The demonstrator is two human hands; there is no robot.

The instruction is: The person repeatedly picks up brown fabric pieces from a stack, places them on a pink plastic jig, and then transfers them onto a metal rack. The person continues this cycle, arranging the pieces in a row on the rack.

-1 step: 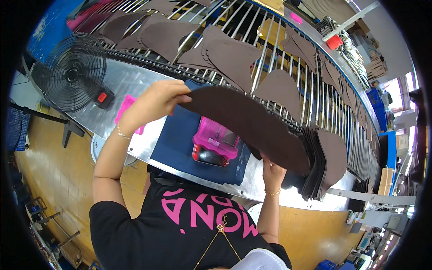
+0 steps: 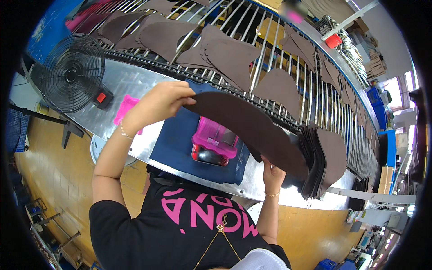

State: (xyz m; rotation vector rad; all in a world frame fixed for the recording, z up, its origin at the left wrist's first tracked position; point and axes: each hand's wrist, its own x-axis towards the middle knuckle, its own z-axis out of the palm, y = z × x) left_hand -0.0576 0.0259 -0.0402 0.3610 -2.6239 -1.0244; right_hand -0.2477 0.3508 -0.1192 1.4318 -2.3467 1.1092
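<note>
A long dark brown cut panel (image 2: 243,121) with a curved outline stretches in front of me, raised above the table. At its far left end, my left hand (image 2: 168,99) pinches the edge between thumb and fingers. My right hand (image 2: 272,173) grips the lower edge toward the right end, and the panel hides part of its fingers. Right beside that end stands a leaning stack of similar brown pieces (image 2: 328,155). Below the panel, a pink plastic tray (image 2: 213,139) sits over a red-and-black case (image 2: 209,156) on a dark blue cloth (image 2: 173,144).
Behind the metal table (image 2: 130,81) runs a rack of metal bars (image 2: 265,49) with several brown pieces (image 2: 231,51) lying on it. A black fan (image 2: 72,74) stands at the left, close to another pink tray (image 2: 126,108). A white strip (image 2: 369,194) sticks out at the right.
The panel's left end and my left hand have shifted slightly right and down. My right hand has hardly moved; both still grip the panel.
</note>
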